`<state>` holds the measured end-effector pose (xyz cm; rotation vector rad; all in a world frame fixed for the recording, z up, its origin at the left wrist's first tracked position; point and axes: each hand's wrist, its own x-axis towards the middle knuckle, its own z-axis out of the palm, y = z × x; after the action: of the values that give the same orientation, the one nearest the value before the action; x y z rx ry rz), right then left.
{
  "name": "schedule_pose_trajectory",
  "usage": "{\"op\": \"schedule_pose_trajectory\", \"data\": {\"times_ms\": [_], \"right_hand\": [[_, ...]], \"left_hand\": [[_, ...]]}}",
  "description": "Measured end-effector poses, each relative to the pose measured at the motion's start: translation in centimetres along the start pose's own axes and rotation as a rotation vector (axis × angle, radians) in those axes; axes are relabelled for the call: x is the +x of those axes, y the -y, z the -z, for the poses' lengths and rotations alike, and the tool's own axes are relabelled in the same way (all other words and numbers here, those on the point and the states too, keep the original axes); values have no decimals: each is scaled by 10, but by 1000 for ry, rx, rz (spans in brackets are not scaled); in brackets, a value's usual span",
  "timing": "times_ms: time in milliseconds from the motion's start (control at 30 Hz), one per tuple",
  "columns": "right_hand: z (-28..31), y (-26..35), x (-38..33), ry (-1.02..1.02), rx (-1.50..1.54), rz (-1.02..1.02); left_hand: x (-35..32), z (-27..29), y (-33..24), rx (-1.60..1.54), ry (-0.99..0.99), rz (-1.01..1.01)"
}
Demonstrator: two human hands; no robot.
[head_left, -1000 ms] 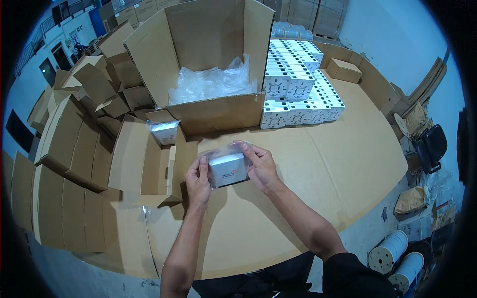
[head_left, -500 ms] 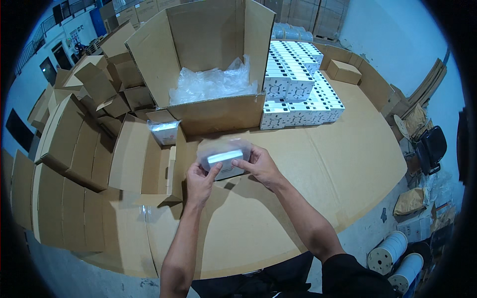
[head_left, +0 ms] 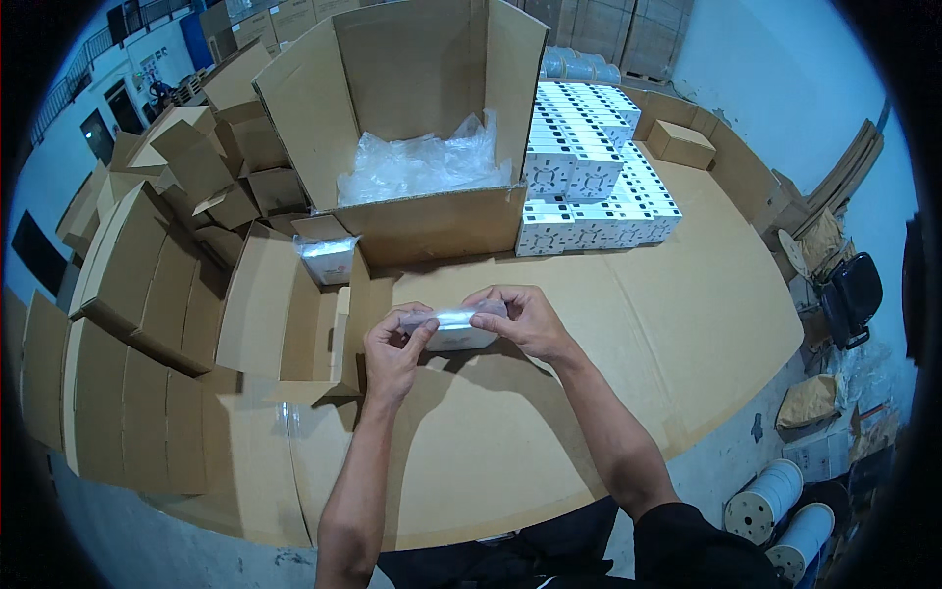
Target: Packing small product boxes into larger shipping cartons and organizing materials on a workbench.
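Note:
Between my hands is a small white box (head_left: 461, 339) in a clear plastic bag (head_left: 453, 316), held just over the cardboard-covered table. My left hand (head_left: 394, 351) pinches the bag's left side between thumb and fingers. On the right side, my right hand (head_left: 525, 322) pinches the same bag, thumb across its upper edge. The bag's upper part lies folded along the top of the box. Left of my hands stands an open cardboard carton (head_left: 358, 339), with one bagged white box (head_left: 329, 261) at its far end.
A large open carton (head_left: 442, 221) holding crumpled clear bags (head_left: 422, 162) stands behind my hands. Stacked white printed boxes (head_left: 589, 177) are to its right. Empty cartons (head_left: 137, 324) crowd the left side. A small brown box (head_left: 680, 143) sits far right; cable spools (head_left: 765, 499) stand below the table.
The loose plastic that stood up behind the white box is now folded down over its top edge. The box has tilted, and my right hand has turned slightly with the bag.

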<state>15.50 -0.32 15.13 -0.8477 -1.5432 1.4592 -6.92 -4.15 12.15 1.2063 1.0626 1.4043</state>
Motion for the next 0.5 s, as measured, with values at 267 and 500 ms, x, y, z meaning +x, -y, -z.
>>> {"op": "schedule_pose_trajectory", "data": {"times_ms": [267, 500], "right_hand": [[-6, -14, 4, -42, 42, 82], [-6, -11, 5, -136, 137, 38]], "left_hand": [[0, -12, 15, -185, -140, -9], [0, -15, 14, -442, -168, -2]]}}
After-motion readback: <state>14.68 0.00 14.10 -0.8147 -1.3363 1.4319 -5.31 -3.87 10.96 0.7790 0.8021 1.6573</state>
